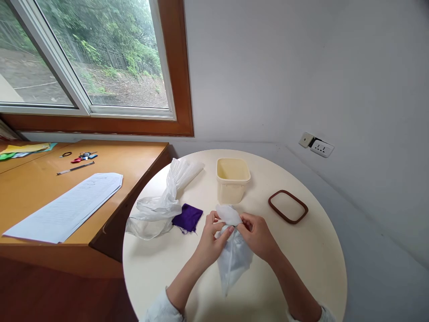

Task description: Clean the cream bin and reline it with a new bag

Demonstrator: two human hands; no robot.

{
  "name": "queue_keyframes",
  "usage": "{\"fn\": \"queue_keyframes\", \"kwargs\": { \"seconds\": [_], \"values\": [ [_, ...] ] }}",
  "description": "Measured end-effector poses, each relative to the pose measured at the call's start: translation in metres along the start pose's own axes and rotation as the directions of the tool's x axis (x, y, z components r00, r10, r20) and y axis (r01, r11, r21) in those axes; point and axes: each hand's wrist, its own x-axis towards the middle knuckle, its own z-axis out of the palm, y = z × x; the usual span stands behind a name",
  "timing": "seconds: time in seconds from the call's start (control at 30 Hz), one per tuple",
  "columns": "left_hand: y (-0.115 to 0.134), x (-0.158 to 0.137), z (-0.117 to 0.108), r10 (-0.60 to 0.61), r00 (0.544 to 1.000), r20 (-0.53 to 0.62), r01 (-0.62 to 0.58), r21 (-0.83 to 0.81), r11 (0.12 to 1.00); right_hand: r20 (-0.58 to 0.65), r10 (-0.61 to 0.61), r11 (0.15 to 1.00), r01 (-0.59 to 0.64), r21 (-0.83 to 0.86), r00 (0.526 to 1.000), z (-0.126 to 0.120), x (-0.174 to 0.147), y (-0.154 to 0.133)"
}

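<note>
Both hands meet at the gathered neck of a white, thin bag (234, 257) over the round table. My left hand (214, 237) pinches the neck from the left, thumb across the front. From the right, my right hand (257, 235) closes its fingertips on the same neck. A white bunched end of the bag sticks up above the fingers, while its fuller part hangs toward me and tapers to a point. What the bag contains, if anything, is hidden. Just beyond the hands stands a cream plastic container (233, 181), its top uncovered.
On the round white table (315, 268) lie a crumpled clear plastic bag (164, 201), a purple cloth (188, 218) and a brown rounded frame (288, 206). The wooden desk (140, 156) at left holds papers (70, 208), a pen (75, 168) and keys (85, 156).
</note>
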Motion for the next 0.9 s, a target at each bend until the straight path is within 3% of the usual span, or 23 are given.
{"fn": "queue_keyframes", "kwargs": {
  "seconds": [0.13,0.23,0.3,0.47,0.57,0.63,0.7,0.8,0.9],
  "values": [
    [0.004,-0.004,-0.006,0.090,0.986,0.140,-0.086,-0.038,0.996,-0.085,-0.034,0.998,0.029,-0.058,0.996,-0.001,0.003,0.002],
    [0.008,-0.009,-0.010,0.165,0.958,0.233,-0.148,-0.089,0.985,-0.071,-0.091,0.994,0.087,-0.065,0.993,-0.002,0.004,0.006],
    [0.008,-0.010,-0.011,0.184,0.955,0.234,-0.168,-0.086,0.982,-0.047,-0.103,0.992,0.100,-0.072,0.994,-0.002,0.005,0.010],
    [0.002,-0.006,-0.009,0.071,0.985,0.159,-0.084,0.073,0.994,0.009,-0.005,1.000,0.005,0.002,1.000,-0.006,0.004,0.010],
    [0.002,-0.004,-0.008,-0.025,0.986,0.166,-0.001,0.152,0.988,0.105,0.038,0.997,-0.046,0.068,0.994,-0.009,0.002,0.004],
    [0.003,-0.003,-0.010,-0.017,0.981,0.195,-0.011,0.141,0.990,0.152,0.049,0.994,-0.063,0.087,0.987,-0.012,0.002,0.002],
    [0.004,-0.003,-0.013,0.036,0.971,0.234,-0.055,0.074,0.996,0.145,0.073,0.994,-0.085,0.075,0.987,-0.015,0.005,0.005],
    [0.005,-0.003,-0.018,0.133,0.956,0.263,-0.102,-0.127,0.987,0.036,0.135,0.991,-0.135,0.007,0.990,-0.018,0.010,0.015],
    [0.005,-0.002,-0.021,0.153,0.958,0.243,-0.063,-0.342,0.938,-0.044,0.141,0.988,-0.144,-0.062,0.989,-0.019,0.010,0.023]
  ]
}}
